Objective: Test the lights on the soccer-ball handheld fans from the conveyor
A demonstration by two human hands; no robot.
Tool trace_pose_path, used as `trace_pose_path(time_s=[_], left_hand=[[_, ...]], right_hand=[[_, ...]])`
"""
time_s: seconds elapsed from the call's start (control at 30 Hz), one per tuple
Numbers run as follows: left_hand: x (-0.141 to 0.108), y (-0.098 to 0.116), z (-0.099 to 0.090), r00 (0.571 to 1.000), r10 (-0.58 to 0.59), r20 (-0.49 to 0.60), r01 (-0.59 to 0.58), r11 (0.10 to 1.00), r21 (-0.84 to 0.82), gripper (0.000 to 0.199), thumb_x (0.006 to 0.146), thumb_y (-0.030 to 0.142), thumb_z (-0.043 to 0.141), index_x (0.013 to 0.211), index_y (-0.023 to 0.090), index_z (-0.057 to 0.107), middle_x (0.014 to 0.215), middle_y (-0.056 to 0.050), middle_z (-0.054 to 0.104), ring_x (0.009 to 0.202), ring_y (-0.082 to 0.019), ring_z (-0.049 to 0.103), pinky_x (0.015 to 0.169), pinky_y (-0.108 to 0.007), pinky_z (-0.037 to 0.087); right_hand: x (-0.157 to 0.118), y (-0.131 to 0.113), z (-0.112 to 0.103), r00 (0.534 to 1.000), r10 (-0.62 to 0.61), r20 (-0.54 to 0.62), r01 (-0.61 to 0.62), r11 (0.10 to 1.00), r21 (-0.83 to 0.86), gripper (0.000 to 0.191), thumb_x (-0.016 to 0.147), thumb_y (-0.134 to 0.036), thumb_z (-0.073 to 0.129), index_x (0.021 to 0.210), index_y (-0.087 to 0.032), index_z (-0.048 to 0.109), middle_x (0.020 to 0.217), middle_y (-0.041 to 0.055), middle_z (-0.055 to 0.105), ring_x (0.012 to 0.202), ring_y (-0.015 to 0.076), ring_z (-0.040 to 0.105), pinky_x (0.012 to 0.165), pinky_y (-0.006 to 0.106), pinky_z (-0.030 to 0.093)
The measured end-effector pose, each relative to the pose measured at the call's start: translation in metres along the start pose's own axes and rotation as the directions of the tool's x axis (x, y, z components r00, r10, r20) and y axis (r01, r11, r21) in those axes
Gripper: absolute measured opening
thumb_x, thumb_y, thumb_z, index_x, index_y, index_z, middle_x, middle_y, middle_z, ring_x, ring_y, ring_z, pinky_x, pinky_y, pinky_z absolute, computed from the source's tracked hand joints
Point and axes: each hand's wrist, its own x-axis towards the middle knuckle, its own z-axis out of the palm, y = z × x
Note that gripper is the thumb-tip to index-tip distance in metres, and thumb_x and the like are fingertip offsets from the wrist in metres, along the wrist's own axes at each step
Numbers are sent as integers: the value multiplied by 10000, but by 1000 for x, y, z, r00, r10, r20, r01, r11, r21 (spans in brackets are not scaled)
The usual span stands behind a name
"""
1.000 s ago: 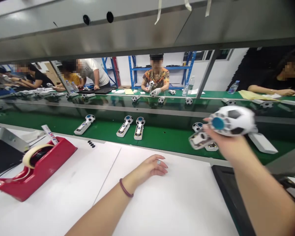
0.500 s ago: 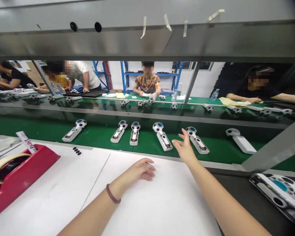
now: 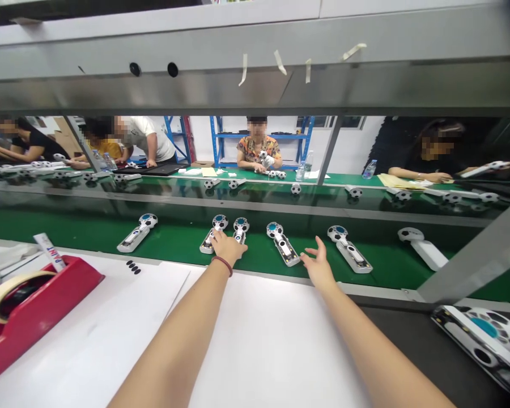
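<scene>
White handheld devices with round football-patterned heads lie on the green belt [image 3: 178, 241]. My left hand [image 3: 228, 247], thumb and fingers apart, reaches over two of them: one device [image 3: 220, 221] at its fingertips and another device [image 3: 241, 224] partly hidden behind the hand. Whether it touches either is unclear. My right hand [image 3: 319, 268] is open at the belt's near edge, fingers spread and holding nothing. Between the hands lies a device [image 3: 283, 245] with its lower end close to my right fingertips. A further device [image 3: 351, 249] rests just right of that hand.
A red tape dispenser [image 3: 38, 317] stands left on the white work surface [image 3: 263, 340], near several black discs [image 3: 133, 267]. At right, a larger-looking device [image 3: 484, 340] lies near a metal post [image 3: 471, 249]. A grey beam [image 3: 221, 90] crosses overhead. Co-workers sit across the belt.
My left hand has moved forward and left from above the white surface to the devices on the belt. My right hand stays open in nearly the same place. The view has tilted slightly up.
</scene>
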Motion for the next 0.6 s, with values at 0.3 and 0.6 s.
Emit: trace_pose_path(time_s=[0.3,0.6], left_hand=[[17,-44,-21,991,-37,128,49,994,-96,530,605,422,672,1036,127,581,1273,-211,414,1157,-418,370,883,-552,313],[-55,-30,-30,945,251,209,-58,758,-650,315,798,423,454,794,125,560,689,-41,578,632,-163,551,573,-264,431]], right_hand=[[-2,-14,0,980,-53,-190,83,985,152,782,652,-352,544,1359,-201,246,1275,128,368,1192,266,374,990,431,313],[-64,-76,50,849,255,463,-494,693,525,517,673,-417,650,1128,-258,463,1063,104,583,994,273,574,743,456,491]])
